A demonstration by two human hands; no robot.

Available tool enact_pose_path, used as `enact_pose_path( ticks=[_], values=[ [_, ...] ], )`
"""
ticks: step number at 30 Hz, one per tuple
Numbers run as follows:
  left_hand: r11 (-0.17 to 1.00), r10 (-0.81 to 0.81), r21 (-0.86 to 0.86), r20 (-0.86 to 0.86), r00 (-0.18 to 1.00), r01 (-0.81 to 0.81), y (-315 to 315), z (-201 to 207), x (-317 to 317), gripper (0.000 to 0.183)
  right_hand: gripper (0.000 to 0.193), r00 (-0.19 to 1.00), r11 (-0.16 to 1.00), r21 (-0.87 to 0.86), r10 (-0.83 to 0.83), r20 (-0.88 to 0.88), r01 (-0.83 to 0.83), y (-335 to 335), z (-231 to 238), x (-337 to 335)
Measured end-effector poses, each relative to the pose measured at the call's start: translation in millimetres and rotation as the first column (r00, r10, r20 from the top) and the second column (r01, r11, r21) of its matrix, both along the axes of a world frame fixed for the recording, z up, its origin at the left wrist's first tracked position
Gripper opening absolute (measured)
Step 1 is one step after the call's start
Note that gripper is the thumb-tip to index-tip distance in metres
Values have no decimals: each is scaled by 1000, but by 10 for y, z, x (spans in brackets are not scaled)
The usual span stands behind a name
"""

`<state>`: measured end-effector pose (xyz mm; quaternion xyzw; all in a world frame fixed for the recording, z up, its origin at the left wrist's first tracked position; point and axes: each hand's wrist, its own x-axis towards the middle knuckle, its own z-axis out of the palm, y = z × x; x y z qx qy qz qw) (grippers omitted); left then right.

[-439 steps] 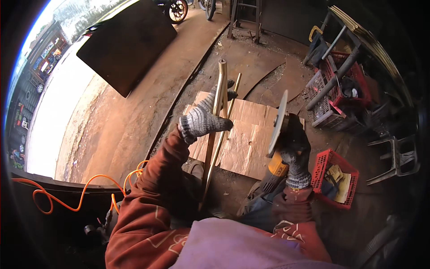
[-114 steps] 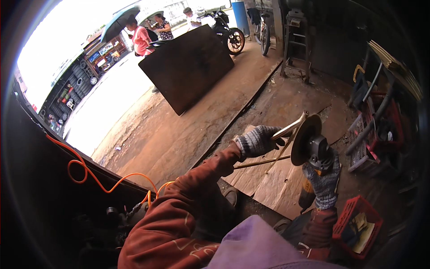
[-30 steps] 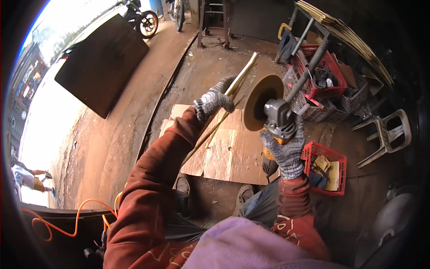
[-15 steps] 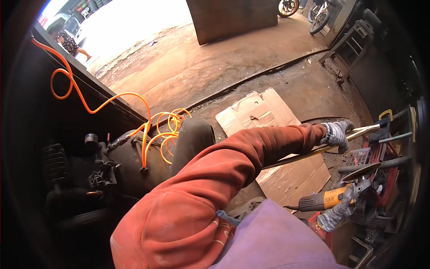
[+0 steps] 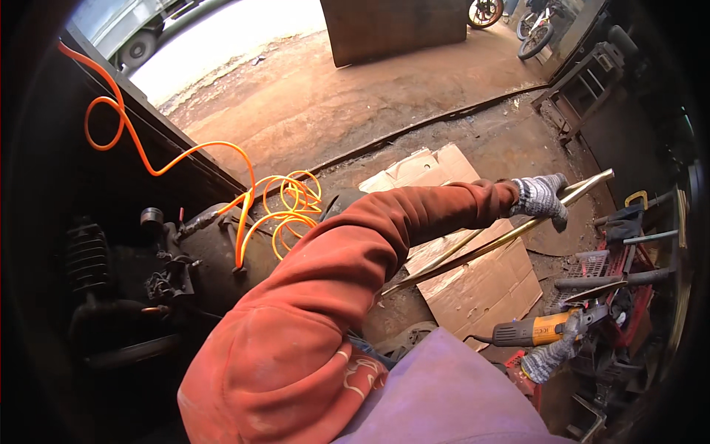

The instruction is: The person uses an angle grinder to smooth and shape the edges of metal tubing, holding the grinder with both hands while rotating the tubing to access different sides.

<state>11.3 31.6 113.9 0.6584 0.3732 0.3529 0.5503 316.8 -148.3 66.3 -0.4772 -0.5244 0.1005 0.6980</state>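
My left hand (image 5: 542, 200), in a grey-and-white knit glove, reaches across to the right. It is closed around long, thin brass-coloured metal bars (image 5: 510, 235), which slant from the upper right down behind my red sleeve. My glove hides how they meet at the grip. Lower right, my gloved right hand (image 5: 551, 358) is closed on a yellow-and-black angle grinder (image 5: 543, 329) near its head. The grinder's large disc (image 5: 595, 290) appears nearly edge-on, beside the cluttered shelf. Flattened cardboard (image 5: 484, 285) lies on the ground below the bars.
Red crates (image 5: 588, 260) with metal parts and pipes crowd the right side. An orange coiled hose (image 5: 296, 196) runs to a dark tank (image 5: 211, 251) at left. A metal frame (image 5: 584, 89) leans at the far right. A brown panel (image 5: 399, 29) stands outside beyond the sill.
My left hand has shifted slightly left and up with the bars, whose far end has come away from the shelf. The grinder stays in my right hand. Outside, a vehicle has appeared.
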Motion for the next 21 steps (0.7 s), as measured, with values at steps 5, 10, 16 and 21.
enact_pose_path(
  ticks=[5,10,16,21],
  values=[
    [995,96,19,61,994,-97,-219,-33,-439,89,70,999,999,-11,44,-2,-44,31,8,-66],
    [986,58,156,60,997,-66,-455,-85,-467,96,70,991,992,-24,118,-57,-120,27,46,-49],
    [977,14,208,129,992,-41,-374,-417,-414,99,72,944,942,-96,311,-115,-322,165,515,-733],
    [987,-129,136,366,921,84,-225,-621,-185,114,77,946,936,-270,277,168,-226,70,892,-1126]
  ],
)
